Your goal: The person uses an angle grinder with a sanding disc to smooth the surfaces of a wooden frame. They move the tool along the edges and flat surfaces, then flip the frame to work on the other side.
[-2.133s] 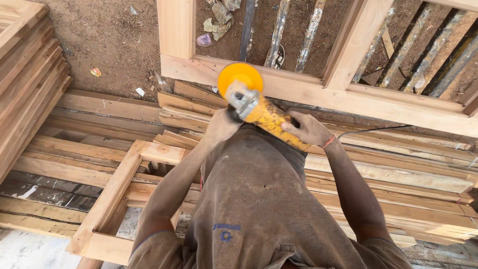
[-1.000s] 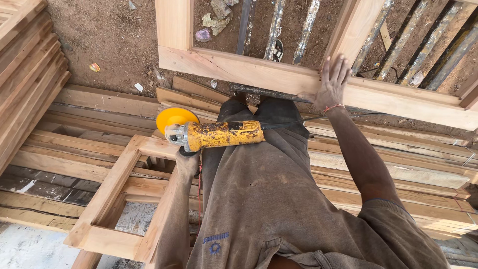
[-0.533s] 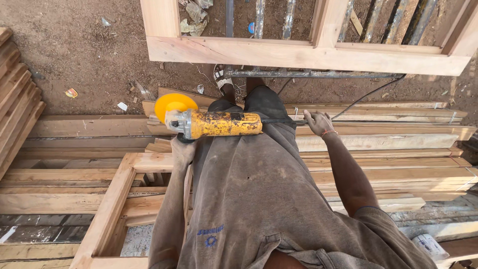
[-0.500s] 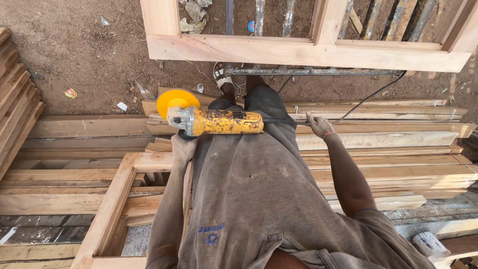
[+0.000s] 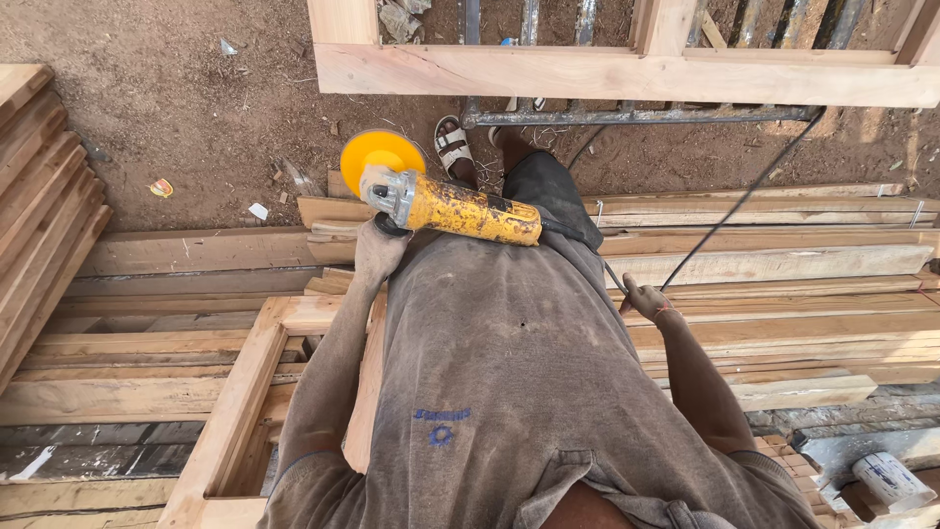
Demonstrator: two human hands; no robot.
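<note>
Over the stacked planks, the left hand is clamped on the grinder — body lying crosswise, disc leftward — while the right hand, well apart, loosely curled, holds its cord, far from the tool.

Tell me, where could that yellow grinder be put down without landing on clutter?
The left hand holds the grinder. Flat bare boards lie to the right, beyond the right hand, crossed only by a black cable. The dirt ground at upper left is open, with small scraps. The wooden frame at lower left is open gaps and offers poor support.
</note>
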